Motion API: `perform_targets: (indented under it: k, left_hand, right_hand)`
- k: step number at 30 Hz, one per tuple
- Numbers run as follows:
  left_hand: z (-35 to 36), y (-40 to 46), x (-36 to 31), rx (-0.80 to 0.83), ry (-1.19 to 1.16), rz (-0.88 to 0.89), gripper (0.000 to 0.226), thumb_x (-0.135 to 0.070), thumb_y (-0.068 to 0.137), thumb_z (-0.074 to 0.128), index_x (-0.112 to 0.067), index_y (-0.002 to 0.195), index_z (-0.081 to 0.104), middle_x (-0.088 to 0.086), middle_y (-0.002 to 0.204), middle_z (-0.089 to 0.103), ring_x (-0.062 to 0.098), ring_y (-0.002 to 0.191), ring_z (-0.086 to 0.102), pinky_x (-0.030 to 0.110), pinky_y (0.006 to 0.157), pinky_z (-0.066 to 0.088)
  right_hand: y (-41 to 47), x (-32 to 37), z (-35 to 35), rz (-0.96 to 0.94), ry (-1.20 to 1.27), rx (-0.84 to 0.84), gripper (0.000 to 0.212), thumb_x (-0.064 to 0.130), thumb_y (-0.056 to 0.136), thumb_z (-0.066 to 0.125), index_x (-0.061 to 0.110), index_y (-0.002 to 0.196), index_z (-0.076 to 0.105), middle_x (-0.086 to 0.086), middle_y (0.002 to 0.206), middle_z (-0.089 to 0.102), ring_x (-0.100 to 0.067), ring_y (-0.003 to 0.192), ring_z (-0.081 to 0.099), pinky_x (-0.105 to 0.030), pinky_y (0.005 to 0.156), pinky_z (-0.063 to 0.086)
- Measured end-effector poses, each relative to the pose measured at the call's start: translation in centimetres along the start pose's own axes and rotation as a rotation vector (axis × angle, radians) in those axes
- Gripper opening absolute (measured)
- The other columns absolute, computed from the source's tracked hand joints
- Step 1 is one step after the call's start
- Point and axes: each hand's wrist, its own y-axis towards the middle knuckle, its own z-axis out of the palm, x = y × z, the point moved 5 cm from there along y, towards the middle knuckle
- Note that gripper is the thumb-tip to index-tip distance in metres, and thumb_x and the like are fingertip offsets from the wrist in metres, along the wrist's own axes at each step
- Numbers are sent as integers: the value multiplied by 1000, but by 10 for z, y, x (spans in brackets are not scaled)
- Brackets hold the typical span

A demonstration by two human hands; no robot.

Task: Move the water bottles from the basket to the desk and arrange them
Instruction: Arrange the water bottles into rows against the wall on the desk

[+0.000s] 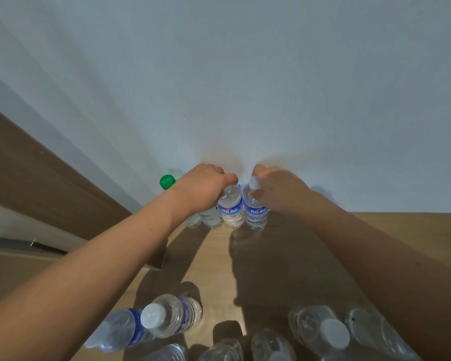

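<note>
At the far edge of the wooden desk (292, 256) stands a row of clear water bottles against the white wall. My left hand (201, 188) grips the top of a blue-labelled bottle (229, 209). Right beside it, my right hand (276, 187) pinches the white cap of a second blue-labelled bottle (255, 212). Both bottles stand upright on the desk and touch each other. Left of them stand a green-labelled bottle (210, 217), partly hidden by my left wrist, and a green-capped bottle (167, 181). No basket is in view.
Several more clear bottles stand at the desk's near edge, among them a white-capped one (167, 319) and another (323, 332) on the right. A brown wooden panel (37, 178) runs along the left. The wall (245, 87) closes off the desk's far side.
</note>
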Motion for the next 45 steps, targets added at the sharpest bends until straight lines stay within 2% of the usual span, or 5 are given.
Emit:
perform_targets:
  k: [11,29,34,39,45]
  left_hand:
    - [-47,-56,-7,-116,-302,-224,54,-26,98,48,-24,149,29,8,132,53,29,117,52,37,95,43]
    - [-17,-356,-25,-253,-632,-905,43,-39,95,55,-29,136,47,-9,97,65,13,82,60,30,76,47]
    - [31,-354,-24,14,-684,-925,51,-47,95,53,-36,142,37,-2,105,62,21,95,57,33,79,46]
    - [53,-334,-21,122,-641,-836,30,-47,90,57,-27,109,45,-1,95,60,20,85,57,35,65,45]
    - [29,-305,-7,160,-462,-684,22,-40,92,57,-26,104,45,4,102,63,24,90,60,36,69,47]
  right_hand:
    - [-34,16,-34,123,-108,25,45,38,93,54,12,125,37,-11,103,63,-33,91,63,-35,64,41]
    - [-109,229,39,-473,-154,500,52,50,88,57,27,132,42,3,103,56,-20,92,57,-38,81,50]
    - [-107,250,68,-559,-433,431,36,38,89,57,14,116,55,-6,106,62,-23,86,58,-31,69,48]
    - [-102,247,65,-529,-415,464,24,29,85,57,13,102,60,-2,83,58,-19,71,55,-25,49,34]
    - [-89,212,57,-368,-226,422,32,44,79,61,17,94,53,-2,87,59,-22,79,57,-33,61,45]
